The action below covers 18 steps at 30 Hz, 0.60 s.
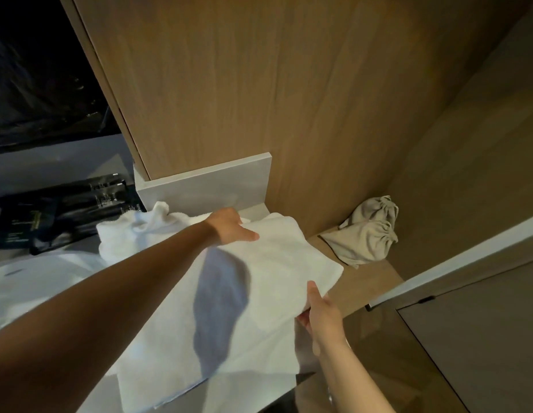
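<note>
A folded white towel (271, 281) lies across the pale counter (51, 275), its right part reaching over a lower wooden shelf (375, 275). My left hand (229, 226) grips the towel's far edge, thumb on top and fingers hidden beyond the fold. My right hand (322, 314) pinches the near right edge, thumb on top and fingers tucked under the cloth. A second, crumpled white towel (131, 234) lies just behind, left of my left wrist.
Two beige drawstring bags (366, 234) rest on the wooden shelf in the corner. A dark printed bag (65, 210) lies at the counter's back left. Wood panels (259, 84) rise behind, and a grey door (482, 338) stands at the right.
</note>
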Motion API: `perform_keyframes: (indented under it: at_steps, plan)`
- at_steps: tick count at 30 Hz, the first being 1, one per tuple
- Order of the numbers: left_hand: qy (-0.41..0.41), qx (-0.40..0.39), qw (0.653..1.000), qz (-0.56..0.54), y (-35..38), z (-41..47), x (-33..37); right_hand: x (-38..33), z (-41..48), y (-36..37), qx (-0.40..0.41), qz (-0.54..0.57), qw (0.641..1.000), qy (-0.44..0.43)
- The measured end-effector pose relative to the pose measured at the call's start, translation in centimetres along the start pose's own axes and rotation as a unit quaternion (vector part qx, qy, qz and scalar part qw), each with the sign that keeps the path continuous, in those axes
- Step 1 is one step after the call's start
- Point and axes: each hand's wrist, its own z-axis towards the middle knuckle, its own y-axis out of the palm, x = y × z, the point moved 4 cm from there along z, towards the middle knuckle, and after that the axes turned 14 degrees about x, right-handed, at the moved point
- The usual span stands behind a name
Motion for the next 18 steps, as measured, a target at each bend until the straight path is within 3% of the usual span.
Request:
perform_keyframes:
  at_steps: [3, 10, 18]
  plan:
    - [-0.001, -0.020, 0.995, -0.100, -0.5, -0.9, 0.6, 0.2, -0.5, -0.1, 0.022, -0.003, 1.000, -0.006]
    - [0.074, 0.000, 0.975, -0.208, -3.6, -5.5, 4.0, 0.1, -2.4, -1.4, 0.017, 0.099, 0.995, -0.028]
    - [0.131, 0.081, 0.962, -0.224, -8.1, -11.4, 10.1, -3.6, -4.6, -5.5, 0.002, 0.177, 0.978, -0.109]
